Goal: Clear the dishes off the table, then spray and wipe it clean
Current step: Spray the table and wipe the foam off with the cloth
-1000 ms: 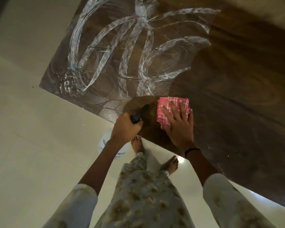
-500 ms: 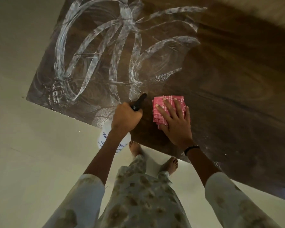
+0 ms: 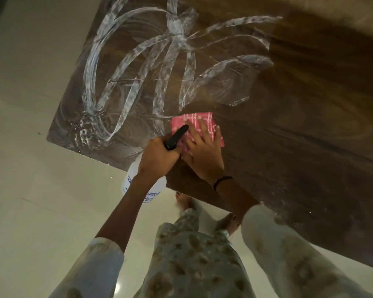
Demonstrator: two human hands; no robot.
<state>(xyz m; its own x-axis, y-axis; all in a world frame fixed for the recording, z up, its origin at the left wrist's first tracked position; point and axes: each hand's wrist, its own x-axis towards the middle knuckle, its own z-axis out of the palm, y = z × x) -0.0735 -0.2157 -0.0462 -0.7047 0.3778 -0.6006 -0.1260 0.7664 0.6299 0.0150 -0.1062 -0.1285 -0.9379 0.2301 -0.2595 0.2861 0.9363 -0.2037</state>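
Note:
A dark wooden table (image 3: 299, 117) fills the upper right, its left half streaked with white foamy wipe marks (image 3: 142, 67). My right hand (image 3: 202, 153) lies flat, fingers straight, pressing a folded pink checked cloth (image 3: 205, 122) onto the tabletop near the front edge. My left hand (image 3: 157, 158) grips the black trigger head of a white spray bottle (image 3: 138, 188), which hangs just off the table's front edge, its nozzle pointing over the cloth. No dishes are in view.
Pale tiled floor (image 3: 30, 190) surrounds the table on the left and below. My bare feet (image 3: 228, 224) stand close under the table's front edge. The table's near left corner (image 3: 49, 138) juts toward the floor area.
My right hand has slid the pink cloth forward and left into the foam streaks. My left hand with the bottle has drawn in beside it, its nozzle now over the cloth.

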